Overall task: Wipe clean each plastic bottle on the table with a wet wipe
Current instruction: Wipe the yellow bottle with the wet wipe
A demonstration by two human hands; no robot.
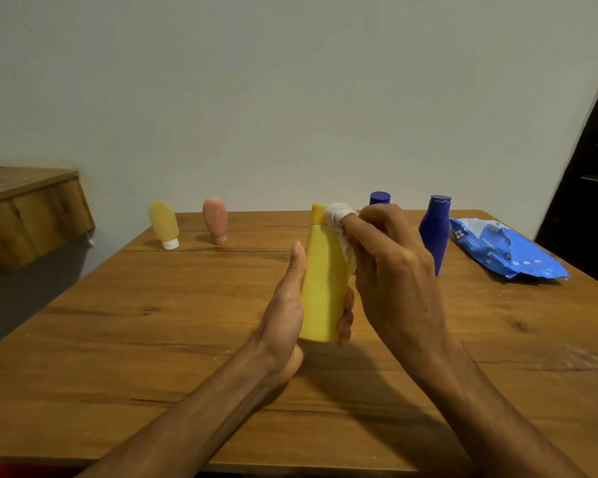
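A pale bare wall stands behind a wooden table (118, 339), and we look down on it from the near edge. At far left, near the back edge, we see a pale yellow tube (163, 224) standing on its white cap and, just beside it, a pink tube (215, 219), both well apart from the hands. In the middle, the left hand (287, 319) grips the yellow bottle (323, 288) low on its body, thumb up its left side and fingertips curling round on the right. The bottle is upright, raised off the table, its long axis vertical with the cap farthest from us. The right hand (394, 267) is closed on a white wet wipe (339, 215), one wrapped finger pressed to the neck, so we judge the next stroke runs down the body towards the left hand. Behind the right hand stands a dark blue bottle (379, 198), largely hidden, then a taller blue bottle (435, 232) just beside the knuckles, and a blue wipes pack (504, 251) by the right edge. The near tabletop gives us room to move.
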